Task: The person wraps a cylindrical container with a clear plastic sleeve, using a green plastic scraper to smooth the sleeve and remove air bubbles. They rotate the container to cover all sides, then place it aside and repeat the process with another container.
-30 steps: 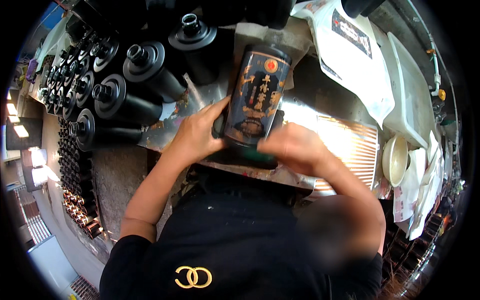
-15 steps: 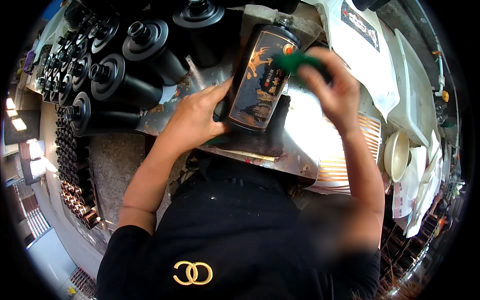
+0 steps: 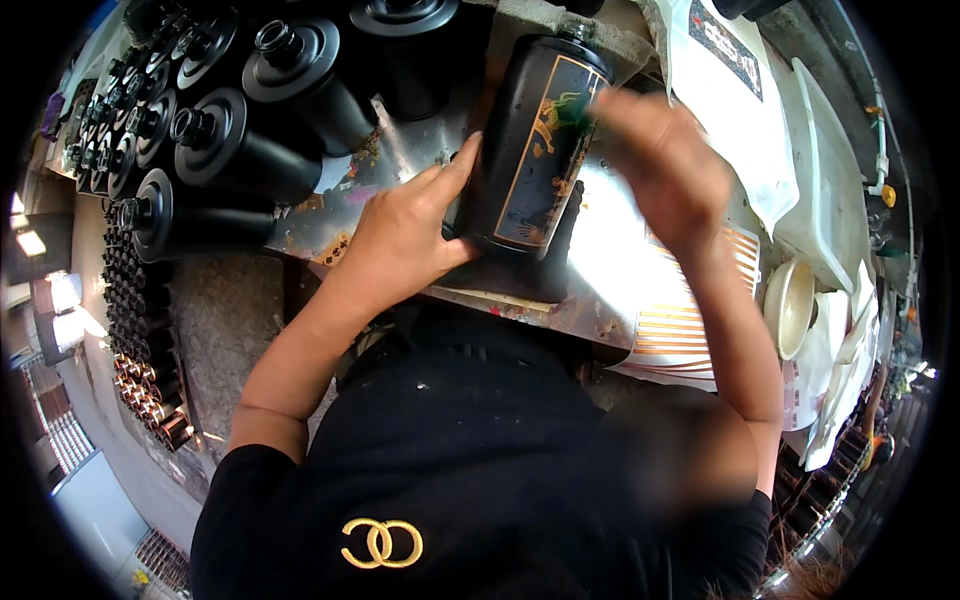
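A black bottle (image 3: pixel 530 150) with a gold-framed label lies tilted on a dark block (image 3: pixel 545 275) on the metal worktop (image 3: pixel 610 250), its neck pointing away from me. My left hand (image 3: pixel 400 240) grips the bottle's lower left side, thumb stretched up along it. My right hand (image 3: pixel 665 165) is blurred with motion at the upper right edge of the label. A small green pad (image 3: pixel 588 103) shows at its fingertips, against the label.
Several black bottles (image 3: pixel 240 150) stand in rows at the left of the worktop. Rows of small dark bottles (image 3: pixel 140 340) lie lower left. White sheets with gold strips (image 3: pixel 680 330), a white bowl (image 3: pixel 790 305) and a white tray (image 3: pixel 830 190) are at the right.
My right hand has swept from the bottle's base up along the label to its top with the green pad. The left hand has kept its grip while the bottle tilted slightly.
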